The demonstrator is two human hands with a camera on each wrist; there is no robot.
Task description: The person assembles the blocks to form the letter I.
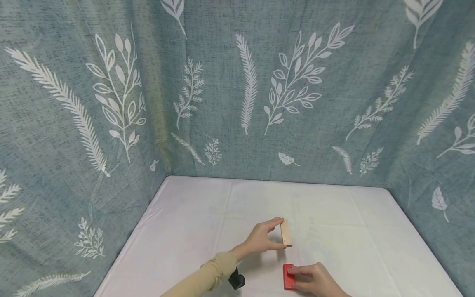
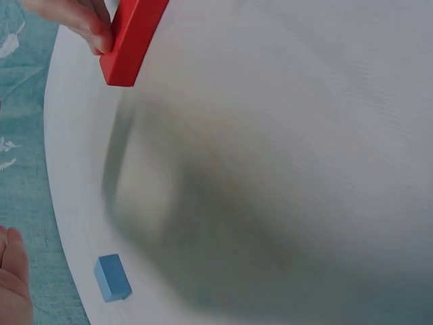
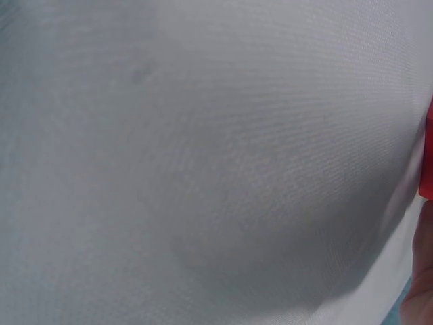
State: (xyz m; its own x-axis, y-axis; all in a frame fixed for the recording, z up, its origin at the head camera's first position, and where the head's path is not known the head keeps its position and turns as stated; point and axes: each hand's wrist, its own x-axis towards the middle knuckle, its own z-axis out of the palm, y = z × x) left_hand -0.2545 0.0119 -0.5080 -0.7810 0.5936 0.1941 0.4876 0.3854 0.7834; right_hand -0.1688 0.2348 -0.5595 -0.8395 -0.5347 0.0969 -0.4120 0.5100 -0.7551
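Held lengthwise between the thumb and fingers of my left hand (image 1: 261,238) is a plain wooden block (image 1: 286,233), a little above the white table in the head view. Nearer to me, my right hand (image 1: 317,279) grips a red block (image 1: 288,276) at its right side. The left wrist view shows the red block (image 2: 135,40) at the top, with fingers (image 2: 81,20) against it. In the right wrist view only a strip of the red block (image 3: 427,159) and part of a hand (image 3: 421,271) appear at the right edge.
A small blue block (image 2: 113,278) lies on the table near its edge in the left wrist view. Part of a hand (image 2: 13,281) shows at that view's left border. A teal leaf-patterned curtain (image 1: 230,103) surrounds the white-covered table (image 1: 208,206). A black device (image 1: 236,279) is at the left wrist.
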